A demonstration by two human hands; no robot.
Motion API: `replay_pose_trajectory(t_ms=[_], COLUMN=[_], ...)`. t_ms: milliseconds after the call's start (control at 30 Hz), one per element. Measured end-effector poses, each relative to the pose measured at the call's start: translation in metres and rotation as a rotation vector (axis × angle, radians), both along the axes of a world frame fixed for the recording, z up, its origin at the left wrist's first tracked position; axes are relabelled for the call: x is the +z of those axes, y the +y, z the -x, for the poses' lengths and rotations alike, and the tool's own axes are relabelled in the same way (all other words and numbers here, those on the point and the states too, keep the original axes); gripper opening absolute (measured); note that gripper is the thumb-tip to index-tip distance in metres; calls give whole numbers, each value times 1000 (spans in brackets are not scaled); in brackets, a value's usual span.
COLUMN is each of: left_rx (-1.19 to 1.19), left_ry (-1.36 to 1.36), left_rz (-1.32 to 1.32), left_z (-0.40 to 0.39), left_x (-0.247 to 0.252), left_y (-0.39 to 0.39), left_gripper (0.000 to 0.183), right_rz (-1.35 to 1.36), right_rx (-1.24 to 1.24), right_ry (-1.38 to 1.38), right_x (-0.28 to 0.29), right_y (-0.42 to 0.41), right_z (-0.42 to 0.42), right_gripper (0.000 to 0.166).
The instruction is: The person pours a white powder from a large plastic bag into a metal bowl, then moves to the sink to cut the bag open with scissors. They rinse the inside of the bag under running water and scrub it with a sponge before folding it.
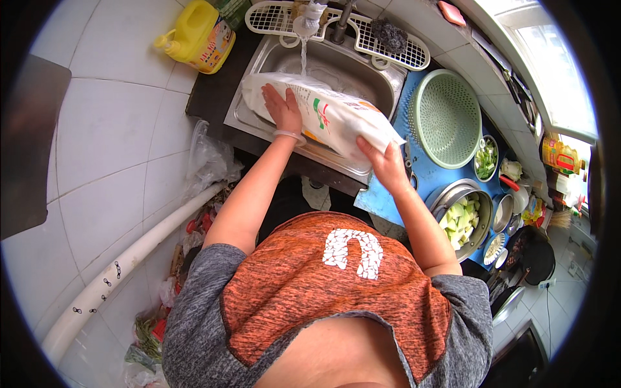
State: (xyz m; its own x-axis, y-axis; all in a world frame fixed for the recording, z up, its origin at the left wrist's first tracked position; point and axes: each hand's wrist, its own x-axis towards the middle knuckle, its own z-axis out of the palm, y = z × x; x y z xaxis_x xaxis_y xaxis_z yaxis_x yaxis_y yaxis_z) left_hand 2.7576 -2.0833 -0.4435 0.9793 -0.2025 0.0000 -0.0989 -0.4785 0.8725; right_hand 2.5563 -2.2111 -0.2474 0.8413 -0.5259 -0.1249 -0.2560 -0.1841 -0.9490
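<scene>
A large white plastic package [335, 114] with printed writing spans the steel sink [378, 80], tilted down towards the right. My left hand [283, 112] lies against the near side of its left part, thumb and fingers spread. At the right end, my right hand [386, 162] grips the package's lower corner with the thumb on top. Water [304, 56] runs from the faucet [308, 23] just behind the package; whether it strikes the plastic is hard to tell. The package hides much of the basin. What is inside it cannot be seen.
Right of the sink, a blue counter covering [383, 196] carries a green colander [449, 119], a bowl of chopped greens [486, 159] and a pot of pale green chunks [463, 220]. A yellow detergent jug [206, 36] stands left. Behind the sink is a white rack [410, 51] with a scourer [389, 35].
</scene>
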Motion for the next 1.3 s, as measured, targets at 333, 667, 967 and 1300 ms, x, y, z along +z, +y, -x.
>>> replay_pose_trajectory(t_ms=[333, 667, 967, 1300], left_rx=[98, 114, 156, 127], left_ry=[1037, 1042, 719, 590], left_rz=[335, 935, 794, 481], left_z=[-35, -71, -94, -42], left_x=[-64, -44, 20, 17], left_y=[-13, 38, 130, 162], left_gripper=[78, 67, 22, 27], right_rz=[-275, 294, -59, 340], right_rx=[-164, 550, 402, 330], right_ry=[83, 86, 145, 883], right_x=[27, 60, 29, -24], right_y=[-18, -47, -107, -103], right_z=[23, -1, -31, 34], right_gripper=[32, 37, 43, 45])
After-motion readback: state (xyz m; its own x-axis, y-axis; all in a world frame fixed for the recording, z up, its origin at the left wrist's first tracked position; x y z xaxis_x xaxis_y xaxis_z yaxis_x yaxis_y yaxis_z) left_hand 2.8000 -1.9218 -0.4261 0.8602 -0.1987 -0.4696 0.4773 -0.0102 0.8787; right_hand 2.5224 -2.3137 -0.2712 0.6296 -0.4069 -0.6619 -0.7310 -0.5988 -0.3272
